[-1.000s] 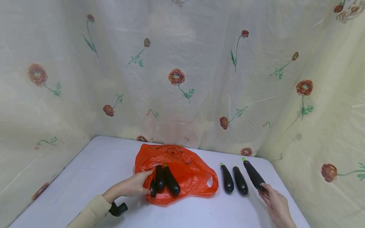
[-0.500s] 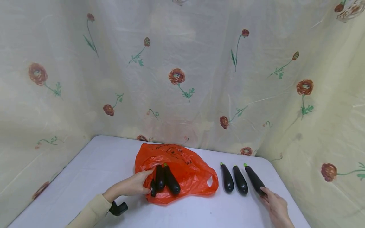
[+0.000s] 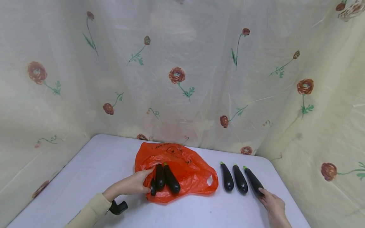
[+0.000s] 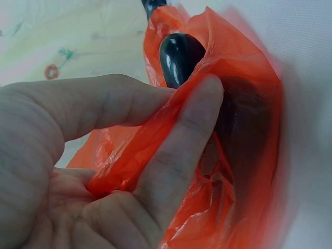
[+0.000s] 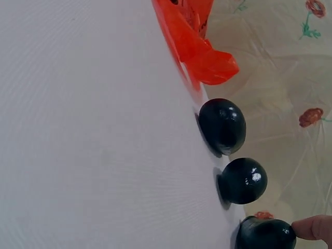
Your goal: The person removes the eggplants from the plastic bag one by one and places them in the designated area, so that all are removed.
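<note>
Your left fingers (image 4: 189,127) pinch the edge of the red bag (image 3: 194,169), seemingly to steady its mouth; your right fingers (image 5: 314,228) grip one eggplant (image 3: 253,180) by its blunt end, perhaps to align it with two other eggplants (image 3: 240,180) just left of them

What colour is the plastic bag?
The plastic bag is orange-red with dark printing; the head view shows it best.

Pale cream, slightly glossy plastic-looking sheeting (image 3: 205,50) hangs across the back and both sides, faintly creased and rippled. Rust-red printed flowers (image 3: 176,75) with slender green stems are scattered over it. A flat, whitish surface (image 3: 105,161) with rounded far corners reaches towards it. Soft light leaves the back greyish, the right side yellower.
</note>
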### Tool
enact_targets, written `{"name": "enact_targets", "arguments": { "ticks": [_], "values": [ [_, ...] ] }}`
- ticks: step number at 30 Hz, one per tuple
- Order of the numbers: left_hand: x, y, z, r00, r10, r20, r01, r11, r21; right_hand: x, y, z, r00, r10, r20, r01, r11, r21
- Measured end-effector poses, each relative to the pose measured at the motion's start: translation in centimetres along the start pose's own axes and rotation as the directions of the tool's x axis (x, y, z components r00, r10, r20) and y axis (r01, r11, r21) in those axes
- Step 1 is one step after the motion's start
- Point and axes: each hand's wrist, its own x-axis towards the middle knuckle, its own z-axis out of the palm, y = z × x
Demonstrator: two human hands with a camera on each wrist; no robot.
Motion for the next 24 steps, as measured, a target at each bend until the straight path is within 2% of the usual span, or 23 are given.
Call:
{"name": "enact_targets", "arguments": {
  "ticks": [5,13,19,24],
  "values": [
    [0.0,-0.04,0.01,1.0,-0.003,-0.004,0.003,1.0,0.009,0.0,0.26,-0.03,0.999,-0.032,-0.018,0.031,0.999,-0.034],
    [0.06,-0.23,0.05,1.0,-0.021,-0.005,0.021,1.0,0.009,-0.56,0.39,-0.02,0.989,-0.132,-0.073,0.125,0.987,-0.102],
    [0.12,-0.25,0.09,0.999,-0.035,-0.003,0.035,0.999,0.002,-0.51,0.57,-0.12,0.987,-0.148,-0.064,0.135,0.977,-0.167],
    [0.1,-0.25,0.1,0.999,-0.036,-0.004,0.036,0.999,-0.006,-0.45,0.61,-0.16,0.985,-0.158,-0.062,0.146,0.975,-0.167]
  ]
}}
